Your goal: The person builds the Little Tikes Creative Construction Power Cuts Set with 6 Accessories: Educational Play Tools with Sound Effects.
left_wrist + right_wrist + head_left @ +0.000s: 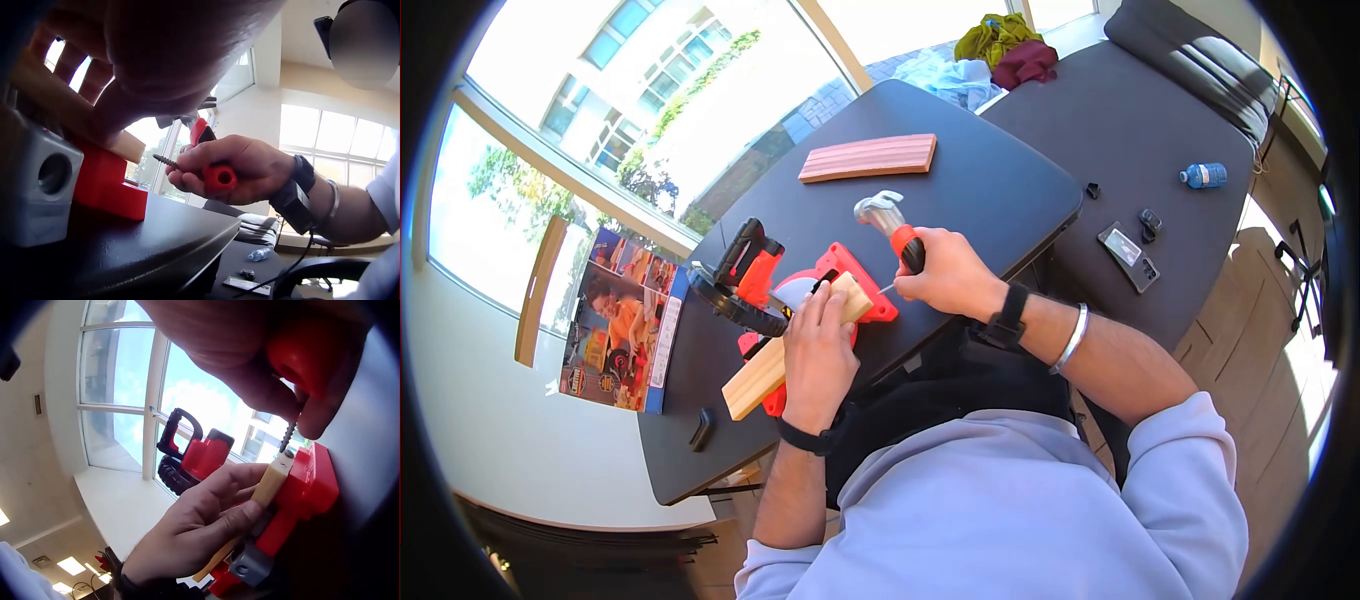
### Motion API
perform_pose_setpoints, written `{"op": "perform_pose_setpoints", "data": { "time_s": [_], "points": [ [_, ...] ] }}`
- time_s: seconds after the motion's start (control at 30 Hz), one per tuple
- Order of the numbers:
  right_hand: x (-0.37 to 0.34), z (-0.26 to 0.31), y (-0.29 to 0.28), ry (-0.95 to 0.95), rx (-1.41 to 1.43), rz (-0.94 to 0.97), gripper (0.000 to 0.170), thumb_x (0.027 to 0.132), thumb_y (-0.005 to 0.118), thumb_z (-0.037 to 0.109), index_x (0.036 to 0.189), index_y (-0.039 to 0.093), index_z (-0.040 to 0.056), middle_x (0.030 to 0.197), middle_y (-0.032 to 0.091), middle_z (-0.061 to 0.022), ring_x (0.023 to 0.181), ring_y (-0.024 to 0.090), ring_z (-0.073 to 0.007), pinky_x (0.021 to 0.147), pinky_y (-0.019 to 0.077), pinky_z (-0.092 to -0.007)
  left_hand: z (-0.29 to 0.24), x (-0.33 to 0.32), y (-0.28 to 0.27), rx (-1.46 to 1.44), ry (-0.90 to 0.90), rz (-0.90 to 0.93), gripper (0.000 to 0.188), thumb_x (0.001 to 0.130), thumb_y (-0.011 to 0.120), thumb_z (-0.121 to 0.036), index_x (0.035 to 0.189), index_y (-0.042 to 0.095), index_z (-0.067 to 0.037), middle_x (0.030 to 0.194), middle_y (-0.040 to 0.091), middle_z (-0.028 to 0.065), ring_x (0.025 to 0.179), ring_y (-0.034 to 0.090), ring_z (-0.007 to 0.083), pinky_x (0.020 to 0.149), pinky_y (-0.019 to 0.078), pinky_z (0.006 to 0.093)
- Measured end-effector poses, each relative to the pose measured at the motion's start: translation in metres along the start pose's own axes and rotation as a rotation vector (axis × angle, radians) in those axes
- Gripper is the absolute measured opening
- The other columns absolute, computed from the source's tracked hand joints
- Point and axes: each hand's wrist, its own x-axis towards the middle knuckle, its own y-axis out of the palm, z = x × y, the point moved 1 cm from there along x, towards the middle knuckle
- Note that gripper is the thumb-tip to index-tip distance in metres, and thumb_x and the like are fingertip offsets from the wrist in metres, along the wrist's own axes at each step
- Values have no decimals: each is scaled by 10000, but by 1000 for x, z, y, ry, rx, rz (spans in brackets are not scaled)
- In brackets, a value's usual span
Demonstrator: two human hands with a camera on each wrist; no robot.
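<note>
My left hand holds a pale wooden board on the red base of a toy miter saw, thumb on one side and fingers across it. The saw's black and red upper part stands just beyond that hand. In my right hand is a toy hammer with a grey claw head and a red and black handle. The same hand pinches a dark threaded screw between thumb and finger. In the right wrist view, the screw points at the board's end, close to a dark round spot.
A reddish striped board lies at the table's far side. The toy's picture box stands on the left, with a small black piece nearby. On the brown surface at right are a phone and a water bottle.
</note>
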Motion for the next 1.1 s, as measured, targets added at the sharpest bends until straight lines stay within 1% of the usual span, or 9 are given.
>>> {"op": "perform_pose_setpoints", "data": {
  "time_s": [0.4,0.53,0.63,0.7,0.8,0.83,0.9,1.0,1.1],
  "points": [
    [18,8,24,-2,32,25,199,770,805,136,881,695,12,784,735,-152,752,734,-297,740,575,-404,-1,6,-9,-88,10,14,448,884,740,0,1329,690,-19,1431,648,213,1308,614,402,1119,499,488],
    [20,8,24,-25,3,39,209,772,812,146,884,697,12,787,735,-153,743,728,-300,743,575,-404,-2,6,-8,-66,2,13,454,880,746,1,1331,694,-16,1428,653,210,1319,611,407,1128,493,491],
    [17,7,19,6,-53,81,223,792,823,157,868,686,-1,767,729,-144,733,728,-265,733,575,-401,-2,6,-8,-69,-7,27,460,884,748,-2,1339,685,-13,1438,647,206,1325,609,412,1139,485,491],
    [16,2,15,33,26,157,282,845,836,194,925,663,-14,775,708,-100,718,713,-191,710,577,-369,-3,6,-8,-72,-27,51,467,889,749,-8,1349,671,-12,1447,640,205,1333,605,415,1148,480,489],
    [13,-3,6,89,165,132,337,905,829,227,1028,628,-14,827,667,-62,721,689,-137,679,573,-330,-3,5,-6,-89,-32,46,463,896,743,-12,1351,657,-11,1458,630,205,1345,597,421,1154,477,492],
    [14,-13,1,70,44,96,458,914,809,291,1165,583,-19,865,691,-138,763,721,-238,678,579,-402,-3,5,-5,-88,-44,40,463,896,743,-12,1351,657,-11,1458,630,205,1345,597,421,1154,477,492],
    [-1,2,-19,308,237,137,494,950,779,256,1274,504,5,934,620,-115,729,652,-184,624,560,-356,-4,6,-2,-34,7,-42,448,858,749,26,1300,682,4,1412,659,195,1282,642,393,1087,533,465],
    [-22,6,-44,579,772,181,382,1023,652,172,1298,422,40,1004,534,-98,728,585,-156,564,500,-310,-8,10,-2,-15,-22,-43,427,867,753,12,1286,673,18,1412,656,203,1292,637,399,1088,529,479],
    [-35,7,-67,580,856,145,328,1029,629,181,1258,438,43,982,552,-98,726,585,-164,551,484,-317,-9,12,1,-2,-36,-45,414,877,755,-3,1281,667,23,1414,652,210,1292,636,404,1085,525,492]
  ]
}}
